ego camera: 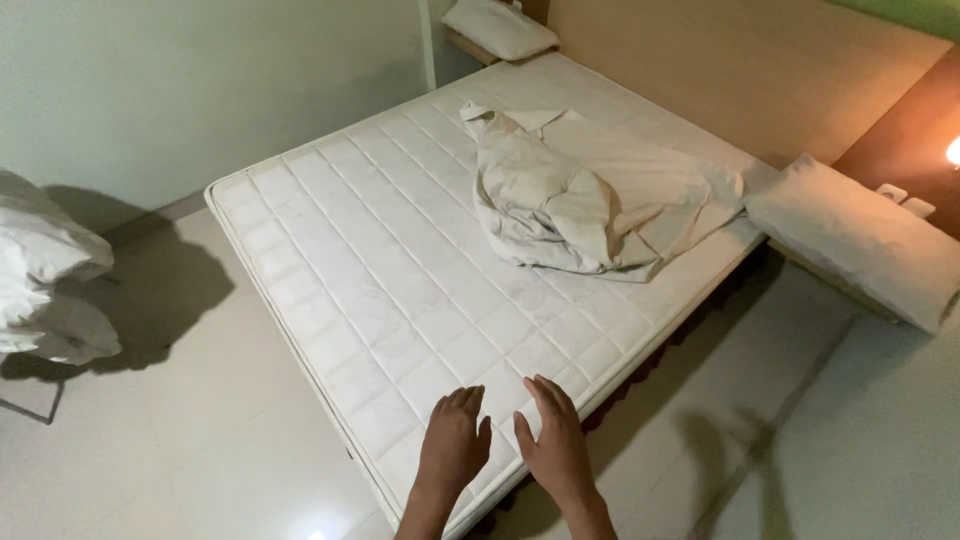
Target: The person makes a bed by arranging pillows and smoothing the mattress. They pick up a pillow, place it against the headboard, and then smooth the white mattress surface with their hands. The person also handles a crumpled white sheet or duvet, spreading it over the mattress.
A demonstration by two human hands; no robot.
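The bare white mattress (400, 270) lies in front of me, with a quilted pattern of squares, and its near corner points toward my body at the bottom of the view. My left hand (453, 443) and my right hand (553, 438) are both above this near corner, side by side and close to each other, palms down. The fingers of both hands are stretched out and only a little spread, and neither hand holds anything. I cannot tell if the palms already touch the mattress surface or are just over it. Further up on the mattress, toward its far right part, a crumpled white sheet (590, 195) lies in a loose heap, well apart from my hands. At the right side of the mattress, a long white pillow (855, 240) rests on a low ledge beside the bed, its near end just beside the edge of the sheet. A second white pillow (498, 27) lies beyond the far corner of the mattress, near the wall. Behind the bed stands a light wooden headboard (760, 70), and at the right edge a small warm lamp (952, 152) is glowing. At the left edge of the view a pile of white bedding (45, 280) is seen, well apart from the bed, over the pale tiled floor (180, 430).
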